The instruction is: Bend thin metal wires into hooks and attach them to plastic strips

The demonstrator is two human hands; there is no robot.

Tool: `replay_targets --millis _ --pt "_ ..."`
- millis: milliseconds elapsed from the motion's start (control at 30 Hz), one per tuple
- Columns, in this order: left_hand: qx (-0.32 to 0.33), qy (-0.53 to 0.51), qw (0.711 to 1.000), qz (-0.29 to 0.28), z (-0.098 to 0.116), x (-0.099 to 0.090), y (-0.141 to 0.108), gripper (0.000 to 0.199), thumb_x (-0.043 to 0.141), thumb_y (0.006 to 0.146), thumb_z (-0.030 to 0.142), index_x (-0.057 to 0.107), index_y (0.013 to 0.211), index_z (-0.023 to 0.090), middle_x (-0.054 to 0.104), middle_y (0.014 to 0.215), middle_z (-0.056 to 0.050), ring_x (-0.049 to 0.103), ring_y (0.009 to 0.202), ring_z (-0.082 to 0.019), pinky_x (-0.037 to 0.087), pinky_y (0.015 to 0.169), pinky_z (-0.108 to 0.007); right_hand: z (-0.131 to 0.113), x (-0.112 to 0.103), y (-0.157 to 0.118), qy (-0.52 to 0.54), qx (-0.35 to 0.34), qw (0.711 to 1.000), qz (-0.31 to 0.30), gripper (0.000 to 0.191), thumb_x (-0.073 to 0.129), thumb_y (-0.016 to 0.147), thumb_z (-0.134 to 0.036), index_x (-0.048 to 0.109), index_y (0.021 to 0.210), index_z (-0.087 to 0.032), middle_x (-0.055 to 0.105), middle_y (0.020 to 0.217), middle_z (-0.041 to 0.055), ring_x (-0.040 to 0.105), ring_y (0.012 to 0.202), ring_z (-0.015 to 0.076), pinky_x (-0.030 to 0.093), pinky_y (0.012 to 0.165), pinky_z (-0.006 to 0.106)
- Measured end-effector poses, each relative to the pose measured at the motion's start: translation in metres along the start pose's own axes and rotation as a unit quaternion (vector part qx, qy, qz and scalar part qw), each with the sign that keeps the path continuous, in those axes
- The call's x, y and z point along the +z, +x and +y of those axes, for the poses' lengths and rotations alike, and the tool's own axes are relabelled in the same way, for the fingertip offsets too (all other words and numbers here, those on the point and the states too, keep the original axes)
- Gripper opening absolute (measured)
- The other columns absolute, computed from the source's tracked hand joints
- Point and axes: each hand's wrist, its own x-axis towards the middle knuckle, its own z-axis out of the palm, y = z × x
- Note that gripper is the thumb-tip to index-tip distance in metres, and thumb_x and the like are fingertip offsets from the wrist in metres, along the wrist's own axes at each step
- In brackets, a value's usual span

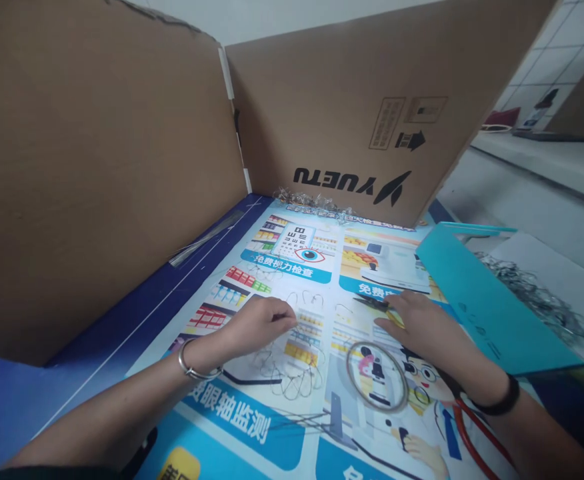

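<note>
Hands apart over the printed worktop (pixel 172 303): the right (pixel 397 320) grips the pliers (pixel 379 305); the left (pixel 272 317) is pinched, contents unclear, above thin wires (pixel 297 383). 1 wire coil (pixel 377 376) lies nearer the person, left of the blue box (pixel 487 300).

On the printed poster (pixel 317 347), the wire coil (pixel 348 377) lies at the near right, with the shaped wire pieces (pixel 295 377) to its left and the straight wires (pixel 297 421) nearer the camera. Behind them, the tangled wire scraps (pixel 312 200) lie along the foot of the upright cardboard panel (pixel 322 107), which meets another panel (pixel 97 173) at a corner (that one stands on the left). Right of the poster sits the open box (pixel 492 300), a wire heap (pixel 537 293) inside it.
</note>
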Motion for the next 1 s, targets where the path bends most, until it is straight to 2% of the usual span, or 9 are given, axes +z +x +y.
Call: replay_targets --millis 167,433,733,867,1000 --pt "-0.004 0.009 0.999 -0.051 0.003 -0.009 -0.001 0.020 0.052 0.082 0.022 0.067 0.070 0.017 0.067 0.067 0.001 0.059 0.062 -0.013 0.040 0.056 -0.021 0.002 0.007 0.003 -0.005 -0.017 1.000 0.012 0.040 0.044 0.086 -0.047 0.060 0.104 -0.014 0.062 0.098 0.0154 0.056 0.095 0.0289 0.045 0.078 0.039" --pt "0.016 -0.005 0.998 -0.060 -0.002 -0.012 -0.002 0.017 0.052 0.083 0.022 0.067 0.079 0.018 0.068 0.073 0.001 0.059 0.064 -0.012 0.040 0.056 -0.020 0.006 0.015 0.004 -0.020 -0.029 0.999 0.023 0.045 0.041 0.087 -0.049 0.059 0.108 -0.013 0.061 0.106 0.0174 0.054 0.100 0.0313 0.045 0.078 0.042" --pt "0.007 0.006 0.992 -0.126 -0.004 -0.021 -0.006 0.016 0.053 0.083 0.025 0.067 0.087 0.018 0.069 0.079 0.000 0.061 0.069 -0.013 0.039 0.058 -0.021 0.006 0.017 0.003 -0.045 -0.038 0.998 0.018 0.047 0.039 0.088 -0.048 0.057 0.113 -0.012 0.058 0.110 0.0182 0.052 0.103 0.0321 0.044 0.081 0.042" --pt "0.000 0.009 0.991 -0.132 -0.012 -0.020 -0.007 0.015 0.052 0.082 0.021 0.067 0.085 0.018 0.069 0.081 0.000 0.060 0.068 -0.013 0.038 0.058 -0.021 0.006 0.017 0.003 -0.046 -0.044 0.998 0.021 0.047 0.040 0.089 -0.046 0.056 0.115 -0.011 0.058 0.111 0.0192 0.052 0.105 0.0326 0.044 0.081 0.042" --pt "0.002 0.033 0.994 -0.108 -0.011 -0.018 -0.008 0.016 0.051 0.082 0.021 0.066 0.077 0.017 0.068 0.073 0.000 0.058 0.065 -0.013 0.037 0.056 -0.021 0.005 0.015 0.003 -0.043 -0.048 0.998 0.014 0.047 0.040 0.089 -0.045 0.055 0.118 -0.011 0.058 0.112 0.0189 0.052 0.104 0.0313 0.044 0.082 0.041"
